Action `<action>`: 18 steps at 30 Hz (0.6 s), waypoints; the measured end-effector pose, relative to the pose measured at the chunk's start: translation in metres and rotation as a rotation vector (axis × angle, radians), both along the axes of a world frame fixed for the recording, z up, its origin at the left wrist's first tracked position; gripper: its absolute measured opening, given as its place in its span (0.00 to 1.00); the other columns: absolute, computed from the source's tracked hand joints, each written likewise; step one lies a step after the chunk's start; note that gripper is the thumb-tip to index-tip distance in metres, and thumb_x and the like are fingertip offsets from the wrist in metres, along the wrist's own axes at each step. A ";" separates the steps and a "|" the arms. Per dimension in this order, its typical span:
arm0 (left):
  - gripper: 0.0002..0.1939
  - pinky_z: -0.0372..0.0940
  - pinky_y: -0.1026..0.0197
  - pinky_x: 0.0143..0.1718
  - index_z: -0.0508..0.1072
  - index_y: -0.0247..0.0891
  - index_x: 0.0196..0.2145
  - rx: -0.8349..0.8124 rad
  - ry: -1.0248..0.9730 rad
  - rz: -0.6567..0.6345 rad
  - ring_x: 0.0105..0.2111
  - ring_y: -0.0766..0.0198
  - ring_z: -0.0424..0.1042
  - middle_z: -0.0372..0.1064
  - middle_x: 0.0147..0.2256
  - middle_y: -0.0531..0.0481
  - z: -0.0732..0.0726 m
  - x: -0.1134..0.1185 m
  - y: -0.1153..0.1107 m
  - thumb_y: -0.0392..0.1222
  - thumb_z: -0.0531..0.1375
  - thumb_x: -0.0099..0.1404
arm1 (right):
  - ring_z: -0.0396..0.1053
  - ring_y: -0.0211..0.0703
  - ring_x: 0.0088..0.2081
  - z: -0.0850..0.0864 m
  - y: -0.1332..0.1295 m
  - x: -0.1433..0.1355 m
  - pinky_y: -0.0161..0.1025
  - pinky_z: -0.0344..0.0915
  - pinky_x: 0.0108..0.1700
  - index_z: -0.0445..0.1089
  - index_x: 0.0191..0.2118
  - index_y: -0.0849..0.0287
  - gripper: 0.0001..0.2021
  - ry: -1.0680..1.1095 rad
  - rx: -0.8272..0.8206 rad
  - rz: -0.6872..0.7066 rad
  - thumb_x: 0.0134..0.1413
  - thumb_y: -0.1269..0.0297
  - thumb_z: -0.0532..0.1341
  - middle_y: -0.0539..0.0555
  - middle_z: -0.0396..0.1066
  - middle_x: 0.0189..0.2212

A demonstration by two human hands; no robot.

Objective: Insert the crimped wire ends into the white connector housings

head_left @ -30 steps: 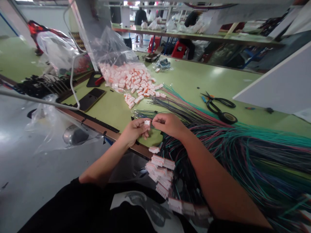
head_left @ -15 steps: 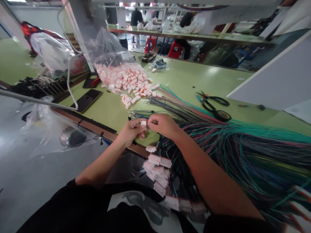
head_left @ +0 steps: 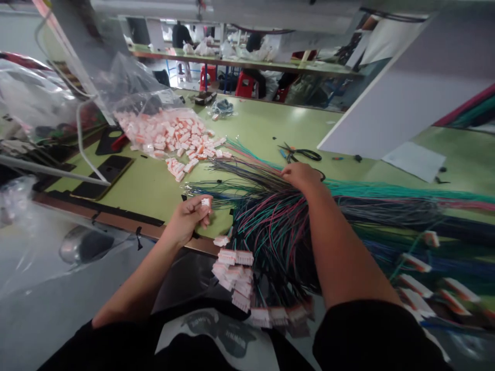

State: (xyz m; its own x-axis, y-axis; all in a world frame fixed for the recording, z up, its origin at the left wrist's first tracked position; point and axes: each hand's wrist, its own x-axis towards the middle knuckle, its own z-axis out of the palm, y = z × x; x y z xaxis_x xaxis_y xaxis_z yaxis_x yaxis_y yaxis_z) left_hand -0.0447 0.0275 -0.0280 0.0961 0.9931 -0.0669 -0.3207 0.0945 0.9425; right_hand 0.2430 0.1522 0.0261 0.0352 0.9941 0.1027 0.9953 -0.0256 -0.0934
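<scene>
Between the thumb and fingers of my left hand (head_left: 192,214) is a small white and orange connector housing (head_left: 206,202), held above the front edge of the table. My right hand (head_left: 303,176) is over the spread of wires (head_left: 266,198), its thumb and fingertips drawn together close to the pink and teal strands. Whether a wire is pinched there is too small to see. A bundle of finished-looking connectors (head_left: 234,273) on dark wires hangs over the table edge in front of my body.
Loose connector housings (head_left: 185,135) spill from a clear bag at the back left. A phone (head_left: 103,176) lies left of them. Scissors (head_left: 299,153) lie beyond my right hand. A white panel (head_left: 379,98) slants at the right. More wired connectors (head_left: 417,291) lie at the lower right.
My right hand has moved away from the connector in my left hand, rightward over the wires. The left hand keeps its hold. The view has swung to the right.
</scene>
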 end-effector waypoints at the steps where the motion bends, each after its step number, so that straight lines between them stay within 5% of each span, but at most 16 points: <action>1: 0.21 0.57 0.70 0.16 0.72 0.33 0.33 0.000 0.000 -0.002 0.15 0.74 0.62 0.66 0.16 0.58 0.000 0.000 0.000 0.49 0.69 0.45 | 0.70 0.50 0.40 -0.002 -0.001 0.000 0.42 0.62 0.38 0.76 0.32 0.59 0.11 -0.057 -0.063 -0.040 0.46 0.71 0.56 0.60 0.74 0.38; 8: 0.23 0.58 0.70 0.16 0.72 0.33 0.34 -0.011 0.011 0.001 0.14 0.74 0.62 0.66 0.17 0.59 0.000 0.000 -0.002 0.51 0.69 0.44 | 0.69 0.47 0.45 0.000 -0.002 -0.009 0.39 0.62 0.43 0.76 0.41 0.56 0.16 -0.225 -0.175 -0.006 0.50 0.70 0.54 0.58 0.73 0.44; 18: 0.20 0.57 0.70 0.16 0.71 0.33 0.33 0.001 0.021 -0.001 0.15 0.74 0.62 0.65 0.18 0.57 0.001 0.000 -0.001 0.49 0.69 0.47 | 0.69 0.50 0.45 -0.010 0.001 -0.009 0.39 0.61 0.40 0.74 0.43 0.62 0.17 -0.310 -0.135 0.028 0.54 0.67 0.51 0.62 0.74 0.43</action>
State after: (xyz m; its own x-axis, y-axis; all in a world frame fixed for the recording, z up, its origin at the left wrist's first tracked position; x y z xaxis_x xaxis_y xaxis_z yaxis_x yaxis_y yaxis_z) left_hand -0.0443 0.0266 -0.0272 0.0960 0.9930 -0.0683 -0.3011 0.0943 0.9489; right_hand 0.2336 0.1533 0.0156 -0.0046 0.9996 -0.0282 0.9763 0.0106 0.2163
